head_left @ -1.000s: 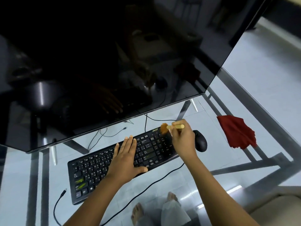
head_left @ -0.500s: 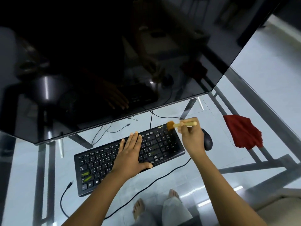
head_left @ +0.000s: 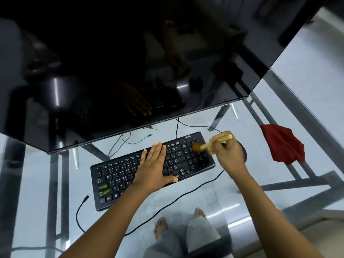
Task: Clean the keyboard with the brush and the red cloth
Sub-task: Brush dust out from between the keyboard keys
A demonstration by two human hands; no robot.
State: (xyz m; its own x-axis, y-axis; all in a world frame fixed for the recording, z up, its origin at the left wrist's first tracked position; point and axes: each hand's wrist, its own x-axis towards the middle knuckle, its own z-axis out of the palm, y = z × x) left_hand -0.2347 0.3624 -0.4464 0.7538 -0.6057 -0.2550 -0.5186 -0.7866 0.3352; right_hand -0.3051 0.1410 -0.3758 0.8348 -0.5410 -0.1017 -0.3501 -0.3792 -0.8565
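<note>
Now: brushing stage, right end of the keyboard (head_left: 115, 175). Your right hand (head_left: 229, 157) grips the brush (head_left: 214, 142) partway along its pale handle, fingers curled round it; blur hides the exact finger placement. The bristles sit on or just above the keys near the far right corner; contact cannot be confirmed. The brush's long axis runs roughly along the keyboard's length, with the handle end up and to the right and the bristles pointing left. Your left hand (head_left: 154, 168) lies flat on the middle keys, fingers straight and together, thumb spread along the near edge, seemingly steadying the keyboard on the glass table (head_left: 55, 183). Key relation: most of the keys lie left of the bristles, and your left hand sits squarely across that path. By my reading, sweeping leftward means lifting that hand or sliding it toward the left end first. The keyboard lies skewed, right end farther from you, just below the lower edge of the dark monitor (head_left: 130, 62). The cloth (head_left: 283, 144) lies crumpled on the table to the right, well apart from the keyboard, beyond the mouse (head_left: 244, 155), which is half hidden behind your right hand. That hand is the nearer one to the cloth but is occupied, so the brush likely goes down before any wiping. Judged early to midway, the cloth apparently not yet used.
</note>
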